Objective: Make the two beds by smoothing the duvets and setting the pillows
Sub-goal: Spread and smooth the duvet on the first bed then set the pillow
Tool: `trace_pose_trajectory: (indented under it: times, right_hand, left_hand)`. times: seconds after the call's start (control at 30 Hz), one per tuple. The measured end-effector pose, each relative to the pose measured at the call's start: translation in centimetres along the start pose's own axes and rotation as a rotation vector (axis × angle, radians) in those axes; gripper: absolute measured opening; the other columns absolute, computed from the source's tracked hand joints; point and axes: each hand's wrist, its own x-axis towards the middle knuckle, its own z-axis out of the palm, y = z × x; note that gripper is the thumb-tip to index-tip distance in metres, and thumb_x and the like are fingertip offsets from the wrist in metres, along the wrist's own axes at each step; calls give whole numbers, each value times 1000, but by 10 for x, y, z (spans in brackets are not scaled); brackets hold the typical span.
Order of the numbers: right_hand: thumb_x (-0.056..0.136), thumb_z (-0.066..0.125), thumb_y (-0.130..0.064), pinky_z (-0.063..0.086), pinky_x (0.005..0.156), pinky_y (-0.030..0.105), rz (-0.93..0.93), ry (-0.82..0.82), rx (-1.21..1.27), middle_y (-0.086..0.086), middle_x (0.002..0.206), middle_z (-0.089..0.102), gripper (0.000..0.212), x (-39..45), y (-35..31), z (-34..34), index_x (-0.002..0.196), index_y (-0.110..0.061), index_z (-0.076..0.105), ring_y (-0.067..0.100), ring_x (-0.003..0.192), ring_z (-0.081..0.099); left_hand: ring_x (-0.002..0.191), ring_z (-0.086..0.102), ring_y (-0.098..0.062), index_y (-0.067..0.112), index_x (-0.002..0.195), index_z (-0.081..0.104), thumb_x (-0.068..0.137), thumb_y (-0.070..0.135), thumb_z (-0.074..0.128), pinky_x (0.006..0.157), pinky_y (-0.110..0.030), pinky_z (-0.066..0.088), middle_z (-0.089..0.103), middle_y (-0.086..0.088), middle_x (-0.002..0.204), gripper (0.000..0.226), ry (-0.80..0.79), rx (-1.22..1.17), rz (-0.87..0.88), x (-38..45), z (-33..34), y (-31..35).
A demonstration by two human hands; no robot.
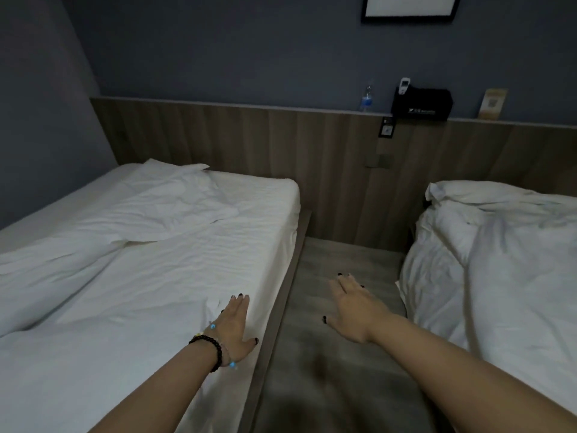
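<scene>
Left hand lies flat with fingers straight and close together, palm down on the near right edge of the left bed, holding nothing. Its wrist carries a dark beaded bracelet with a few blue beads. Under and beyond the palm the left duvet is spread over most of the mattress, creased, with a long fold running diagonally toward the far left. A rumpled white pillow lies askew at the head of this bed, well short of the right corner, where bare sheet shows.

Between the beds runs a strip of grey wood-look floor. Right hand hangs over this strip, fingers extended and slightly spread, thumb out to the side, gripping nothing and touching neither bed.

On the right, the right bed is covered by the right duvet, heaped and wrinkled, its edge drooping over the mattress side toward the floor. A second pillow sits at the head, against the wooden headboard panel.

On the ledge topping that panel stand a water bottle, a black box with a white device propped in it, and a small card. A framed picture hangs on the grey wall above.
</scene>
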Motion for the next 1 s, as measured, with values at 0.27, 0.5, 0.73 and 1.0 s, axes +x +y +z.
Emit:
trace_pose_trajectory:
  times: [0.27, 0.5, 0.73, 1.0]
  right_hand:
    - [96, 46, -44, 11, 120, 43, 35, 30, -30, 14, 160, 0, 80, 143, 66, -66, 153, -8, 3, 31, 148, -3]
    - [94, 51, -35, 13, 120, 42, -29, 59, -23, 13, 160, 2, 79, 262, 126, -97, 153, -10, 6, 32, 148, 0]
    - [96, 48, -39, 10, 120, 41, -119, 9, -1, 8, 161, -4, 79, 371, 215, -154, 153, -10, 1, 29, 148, -6]
    - [97, 46, -40, 10, 121, 38, -81, -91, 24, 7, 161, -6, 77, 499, 320, -189, 154, -9, 3, 25, 148, -4]
  left_hand:
    - [146, -14, -18, 14, 148, -21, 92, 45, 50, 119, -29, 2, -12, -5, 159, 96, 60, -28, 15, 166, -78, 27]
    - [147, -10, -18, 11, 149, -19, 94, 38, 51, 116, -24, 1, -10, -6, 159, 92, 122, -120, -25, 289, -103, 66]
    - [147, -8, -22, 7, 149, -14, 92, 37, 56, 117, -25, -1, -9, -8, 159, 95, 113, -220, -131, 424, -110, 123]
    - [147, -5, -22, 6, 150, -11, 92, 35, 56, 116, -23, 2, -5, -7, 160, 93, 179, -242, -173, 549, -146, 136]
